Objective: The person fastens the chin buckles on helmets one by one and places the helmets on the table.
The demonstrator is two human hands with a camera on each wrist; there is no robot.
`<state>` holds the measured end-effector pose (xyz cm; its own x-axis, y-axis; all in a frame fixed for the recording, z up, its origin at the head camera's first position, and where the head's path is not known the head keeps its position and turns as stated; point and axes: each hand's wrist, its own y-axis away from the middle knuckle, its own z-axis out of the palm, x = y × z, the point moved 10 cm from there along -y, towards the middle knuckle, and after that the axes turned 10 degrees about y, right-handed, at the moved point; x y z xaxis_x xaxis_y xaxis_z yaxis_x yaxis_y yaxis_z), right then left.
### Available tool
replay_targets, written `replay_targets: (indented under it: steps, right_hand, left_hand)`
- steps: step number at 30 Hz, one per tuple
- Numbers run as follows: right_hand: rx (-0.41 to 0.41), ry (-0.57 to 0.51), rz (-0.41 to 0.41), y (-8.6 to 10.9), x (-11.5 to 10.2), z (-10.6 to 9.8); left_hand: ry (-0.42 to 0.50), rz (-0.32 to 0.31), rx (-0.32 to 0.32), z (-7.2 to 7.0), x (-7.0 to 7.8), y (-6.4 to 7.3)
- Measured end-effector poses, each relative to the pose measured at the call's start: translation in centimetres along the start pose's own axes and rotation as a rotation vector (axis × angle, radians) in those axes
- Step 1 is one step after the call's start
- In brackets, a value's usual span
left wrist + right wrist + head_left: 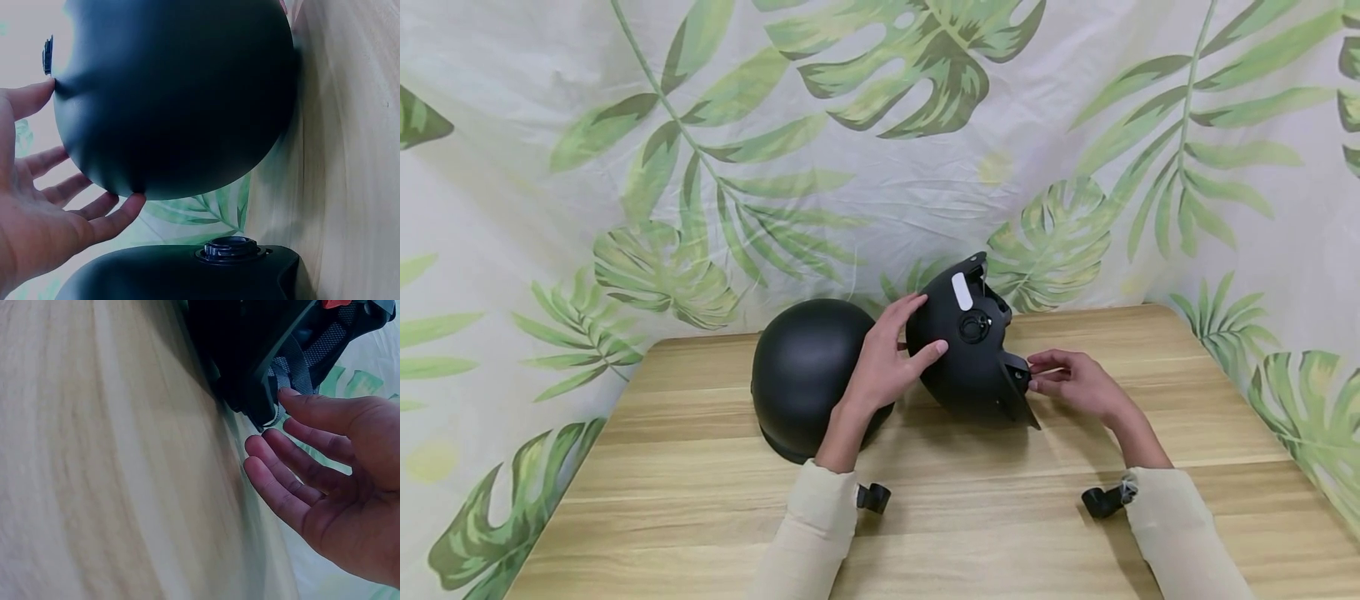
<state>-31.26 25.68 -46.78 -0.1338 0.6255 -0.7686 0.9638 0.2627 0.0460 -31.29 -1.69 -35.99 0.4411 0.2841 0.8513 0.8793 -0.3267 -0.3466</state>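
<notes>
A black helmet (964, 350) is tilted on its side, its rim facing right. My left hand (891, 354) touches its rounded crown with spread fingers and thumb; in the left wrist view the fingertips (134, 203) meet the smooth shell. At the lower corner of the rim, my right hand (1075, 383) pinches the edge between thumb and fingers. The right wrist view shows grey straps (300, 372) and a red part (336, 303) inside. A second black helmet (808, 375) sits dome up, partly hidden behind my left hand and wrist.
Both helmets are on a wood-grain table (700, 517). A leaf-patterned cloth (880, 167) hangs directly behind its back edge. Small black devices are fixed at the left cuff (827, 492) and right cuff (1168, 492).
</notes>
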Motion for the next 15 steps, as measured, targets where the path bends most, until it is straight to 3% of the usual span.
replay_targets:
  steps: [15]
  right_hand:
    - [0.084, 0.100, -0.032, 1.2, -3.9, -2.6]
  left_hand:
    - [0.023, 0.001, -0.004, -0.2, -0.1, 0.1]
